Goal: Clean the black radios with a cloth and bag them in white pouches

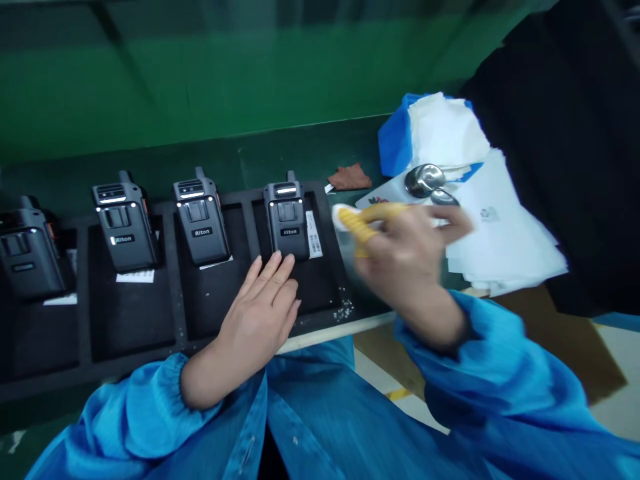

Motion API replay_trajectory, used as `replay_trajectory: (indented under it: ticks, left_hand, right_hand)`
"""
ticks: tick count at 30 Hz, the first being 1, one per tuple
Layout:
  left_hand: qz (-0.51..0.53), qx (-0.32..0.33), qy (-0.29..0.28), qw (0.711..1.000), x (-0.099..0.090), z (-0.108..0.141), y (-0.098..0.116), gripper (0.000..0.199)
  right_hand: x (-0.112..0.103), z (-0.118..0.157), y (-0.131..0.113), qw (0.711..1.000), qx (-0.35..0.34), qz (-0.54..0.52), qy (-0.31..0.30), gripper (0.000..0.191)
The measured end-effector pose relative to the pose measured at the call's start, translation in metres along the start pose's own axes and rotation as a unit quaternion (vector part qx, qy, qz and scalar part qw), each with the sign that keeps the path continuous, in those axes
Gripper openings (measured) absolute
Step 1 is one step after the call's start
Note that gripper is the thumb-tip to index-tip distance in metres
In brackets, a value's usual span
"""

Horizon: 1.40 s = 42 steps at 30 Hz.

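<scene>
Rightmost radio [289, 231]: likely stiff, light; sides suit gripping
Left hand [261, 313]: fingers extended, unclenched
Right hand [400, 250]: grasp too blurred to tell

A person's left hand [263, 313] stretches forward, back uppermost, fingers [273, 277] extended and slightly apart, the bare wrist emerging from a gathered blue sleeve [135, 403]. Opposite, the right hand [407, 257], blurred, angles inward with yellow-covered fingers [367, 233] pointing left, its forearm slanting up from a bunched blue cuff [487, 327].
</scene>
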<state>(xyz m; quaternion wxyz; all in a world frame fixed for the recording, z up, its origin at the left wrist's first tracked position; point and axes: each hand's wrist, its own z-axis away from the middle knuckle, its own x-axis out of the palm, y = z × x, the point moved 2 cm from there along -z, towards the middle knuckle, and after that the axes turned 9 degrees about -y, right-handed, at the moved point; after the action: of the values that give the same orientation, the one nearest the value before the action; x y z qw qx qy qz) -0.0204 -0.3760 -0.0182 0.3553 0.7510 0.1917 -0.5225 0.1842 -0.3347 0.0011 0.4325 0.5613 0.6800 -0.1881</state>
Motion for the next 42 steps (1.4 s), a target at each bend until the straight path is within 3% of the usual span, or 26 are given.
replay_trajectory:
  ticks: [2, 3, 6, 10, 12, 14, 17, 20, 21, 25, 29, 35, 38, 42]
  left_hand:
    - [0.001, 0.002, 0.005, 1.000, 0.001, 0.000, 0.000, 0.020]
    - [0.001, 0.003, 0.006, 1.000, 0.001, 0.000, 0.000, 0.020]
    - [0.001, 0.008, 0.009, 1.000, -0.003, 0.001, 0.001, 0.019]
    - [-0.007, -0.004, 0.030, 1.000, -0.022, 0.014, -0.001, 0.020]
    - [-0.021, -0.031, 0.035, 0.999, -0.033, 0.025, -0.008, 0.020]
    - [-0.041, -0.066, 0.029, 0.997, -0.040, 0.037, -0.019, 0.021]
    - [-0.063, -0.104, 0.017, 0.993, -0.041, 0.051, -0.034, 0.026]
    - [-0.063, -0.115, 0.009, 0.991, -0.035, 0.056, -0.043, 0.031]
    - [-0.062, -0.116, 0.008, 0.991, -0.033, 0.057, -0.045, 0.032]
    - [-0.062, -0.111, 0.022, 0.992, -0.029, 0.056, -0.046, 0.032]
    - [-0.055, -0.107, 0.033, 0.992, -0.028, 0.056, -0.047, 0.031]
    - [-0.032, -0.117, 0.030, 0.992, -0.028, 0.055, -0.048, 0.030]
    - [-0.028, -0.122, 0.034, 0.992, -0.029, 0.054, -0.047, 0.029]
    - [-0.029, -0.119, 0.034, 0.992, -0.030, 0.053, -0.047, 0.028]
  right_hand:
    - [-0.010, -0.001, 0.028, 0.995, 0.051, 0.048, 0.076, 0.016]
    - [-0.013, -0.002, 0.041, 0.990, 0.093, 0.072, 0.076, 0.018]
    - [-0.016, -0.007, 0.068, 0.982, 0.174, 0.069, 0.000, 0.014]
    - [-0.014, -0.005, 0.079, 0.976, 0.195, 0.006, -0.096, 0.013]
    - [-0.015, -0.004, 0.080, 0.975, 0.195, 0.002, -0.107, 0.018]
    - [-0.018, -0.009, 0.078, 0.982, 0.177, 0.009, -0.073, 0.024]
    - [-0.020, -0.029, 0.055, 0.993, 0.115, -0.012, 0.030, 0.022]
    - [-0.011, -0.062, 0.006, 0.994, 0.034, -0.104, 0.019, 0.031]
    - [-0.007, -0.072, -0.013, 0.990, 0.006, -0.131, 0.055, 0.031]
    - [0.024, -0.113, -0.074, 0.981, -0.029, -0.183, -0.057, 0.030]
    - [0.052, -0.137, -0.107, 0.967, -0.064, -0.204, -0.142, 0.034]
    - [0.061, -0.136, -0.123, 0.952, -0.134, -0.191, -0.197, 0.035]
    - [0.060, -0.127, -0.111, 0.952, -0.154, -0.184, -0.190, 0.035]
    - [0.060, -0.123, -0.087, 0.968, -0.111, -0.156, -0.159, 0.037]
